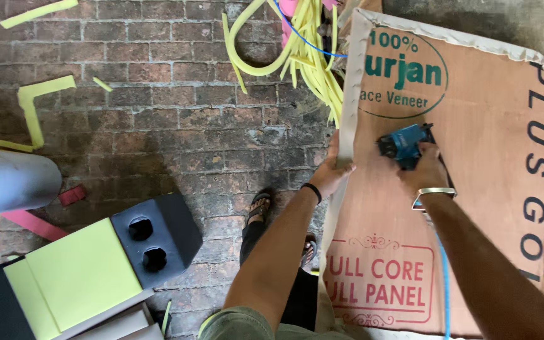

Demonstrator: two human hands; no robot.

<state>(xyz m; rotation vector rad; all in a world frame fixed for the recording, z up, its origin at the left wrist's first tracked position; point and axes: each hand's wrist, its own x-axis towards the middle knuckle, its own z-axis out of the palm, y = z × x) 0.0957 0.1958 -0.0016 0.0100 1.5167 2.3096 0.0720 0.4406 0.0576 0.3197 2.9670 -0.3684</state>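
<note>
a person bends over a plywood panel point(473, 208) lying flat on a brick floor point(177, 119), fixing pale fabric edging point(346, 132) along the board's left side. the left hand point(334, 171) pinches the fabric, fingers folded over the panel's edge and holding the cloth drawn onto the board's face. the right hand point(426, 170), a metal bangle point(433, 192) at the wrist, is clenched around a blue pneumatic stapler point(404, 145) whose nose points toward the edging just beside the left fingers; a blue air hose point(443, 283) trails down across the panel toward the person. judging from this, the work stands midway along the left edge, with wrapped fabric visible along the top and right rims as well. the next fastening seems to call for the stapler's nose to sit flat on the folded cloth, close to the edge yet apart from the left fingertips, with the fabric kept taut. room is tight on the left, where a sandalled foot point(260, 206) stands near the board and yellow foam strips point(303, 44) pile against the upper corner; more foam offcuts lie well apart across the bricks. a black block with two round holes point(156, 238) and a grey cylinder point(11, 179) sit far to the left, away from the working edge. the panel's middle offers open travel for the tool.
</note>
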